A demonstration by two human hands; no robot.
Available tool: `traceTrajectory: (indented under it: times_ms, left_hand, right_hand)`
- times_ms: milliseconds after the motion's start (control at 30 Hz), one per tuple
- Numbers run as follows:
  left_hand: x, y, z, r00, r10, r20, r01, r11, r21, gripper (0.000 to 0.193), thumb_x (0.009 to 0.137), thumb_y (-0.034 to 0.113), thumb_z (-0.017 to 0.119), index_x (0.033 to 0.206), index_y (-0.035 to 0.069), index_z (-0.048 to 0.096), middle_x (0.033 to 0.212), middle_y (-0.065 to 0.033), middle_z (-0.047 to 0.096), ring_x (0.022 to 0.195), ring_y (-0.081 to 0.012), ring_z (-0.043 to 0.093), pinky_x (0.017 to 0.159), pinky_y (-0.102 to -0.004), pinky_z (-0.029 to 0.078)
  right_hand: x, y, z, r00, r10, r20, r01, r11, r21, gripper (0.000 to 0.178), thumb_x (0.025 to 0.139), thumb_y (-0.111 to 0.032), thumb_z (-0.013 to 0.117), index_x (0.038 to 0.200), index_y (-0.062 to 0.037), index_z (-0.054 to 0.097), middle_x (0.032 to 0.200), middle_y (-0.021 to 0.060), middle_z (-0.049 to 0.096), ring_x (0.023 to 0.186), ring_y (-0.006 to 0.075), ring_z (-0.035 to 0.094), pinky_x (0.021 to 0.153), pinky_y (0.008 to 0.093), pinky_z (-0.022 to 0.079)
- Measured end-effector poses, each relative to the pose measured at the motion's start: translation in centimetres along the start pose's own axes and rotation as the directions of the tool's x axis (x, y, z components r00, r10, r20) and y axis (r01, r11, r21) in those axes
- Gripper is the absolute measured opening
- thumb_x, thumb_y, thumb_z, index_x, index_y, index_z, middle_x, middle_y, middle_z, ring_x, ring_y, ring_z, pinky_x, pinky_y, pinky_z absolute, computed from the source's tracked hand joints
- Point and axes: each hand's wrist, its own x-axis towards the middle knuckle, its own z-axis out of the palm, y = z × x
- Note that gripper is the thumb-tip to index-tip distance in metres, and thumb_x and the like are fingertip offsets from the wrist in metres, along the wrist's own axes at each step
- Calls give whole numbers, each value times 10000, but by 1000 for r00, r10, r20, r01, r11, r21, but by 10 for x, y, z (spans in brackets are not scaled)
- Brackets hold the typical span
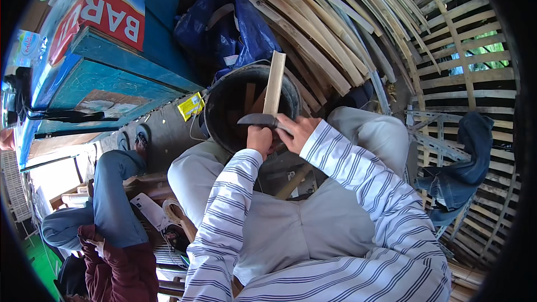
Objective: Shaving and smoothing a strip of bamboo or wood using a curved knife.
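My right hand (300,132) is closed round the handle of a broad dark-bladed knife (257,119). The blade points left and lies across the near part of a split bamboo strip (274,84). Just below the blade, my left hand (260,139) is closed on the strip's near end, and its fingertips are partly hidden. From there the strip slants up and away over a dark bucket (214,114). A few brown pieces (249,96) show inside the bucket, which stands between my knees.
Long bamboo strips (313,28) lie stacked beyond the bucket, beside a blue plastic bag (224,28). A blue wooden cabinet (123,84) is at left, with a yellow packet (191,106) near it. Another person (120,182) sits at lower left. Jeans (467,162) hang by the slatted wall (492,78).
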Motion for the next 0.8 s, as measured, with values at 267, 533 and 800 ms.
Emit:
traceTrajectory:
  times_ms: [267, 533, 800]
  left_hand:
    - [6, -2, -16, 995, -83, 53, 87, 993, -81, 136, 956, 147, 455, 896, 64, 543, 621, -16, 479, 426, -86, 370, 359, -254, 240]
    - [1, -11, -7, 999, 31, -16, -32, 999, -18, 180, 972, 186, 469, 881, 46, 538, 623, -4, 476, 429, -75, 362, 348, -249, 244]
    - [4, -7, -13, 999, -43, 2, 43, 997, -66, 170, 957, 212, 498, 915, 51, 532, 631, 8, 457, 430, -52, 335, 357, -210, 220]
  right_hand:
    - [4, -7, 1, 1000, -17, -17, 17, 1000, 6, 388, 865, -331, 611, 1227, -196, 575, 673, 185, 634, 573, 381, 640, 518, 475, 526]
    - [-6, -12, -3, 1000, -11, 28, 12, 999, -36, 447, 861, -348, 609, 1282, -211, 546, 704, 188, 634, 603, 371, 652, 548, 477, 527]
    - [-4, -12, -4, 998, 5, 56, -5, 1000, 10, 431, 856, -318, 615, 1265, -194, 556, 674, 190, 643, 636, 372, 664, 584, 481, 546]
